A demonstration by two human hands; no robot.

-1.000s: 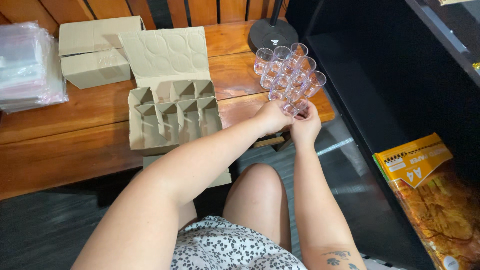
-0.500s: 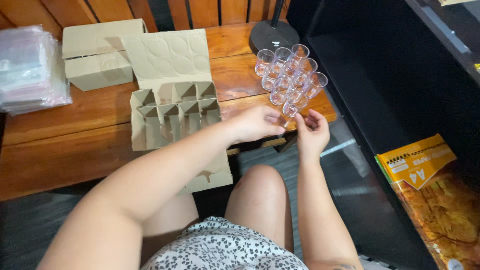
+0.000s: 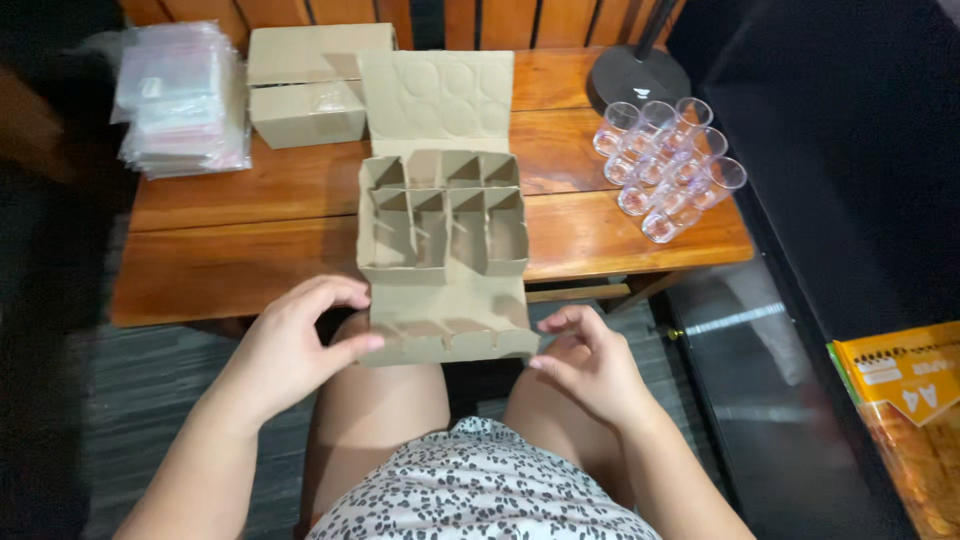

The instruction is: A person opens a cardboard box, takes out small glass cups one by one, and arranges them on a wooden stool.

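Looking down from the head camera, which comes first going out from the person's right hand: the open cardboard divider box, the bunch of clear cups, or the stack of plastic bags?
From the right hand:
1. Open cardboard divider box, touching the fingertips at its near flap.
2. Clear cups, up on the table's right end.
3. Stack of plastic bags, at the far left corner.

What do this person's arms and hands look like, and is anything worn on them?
Both arms are bare, with no sleeves showing. The left hand and the right hand wear no gloves, and no rings, watch or bracelets can be seen on the fingers or wrists. The nails look short and plain. The only clothing in view is a white garment with small dark spots at the lap.
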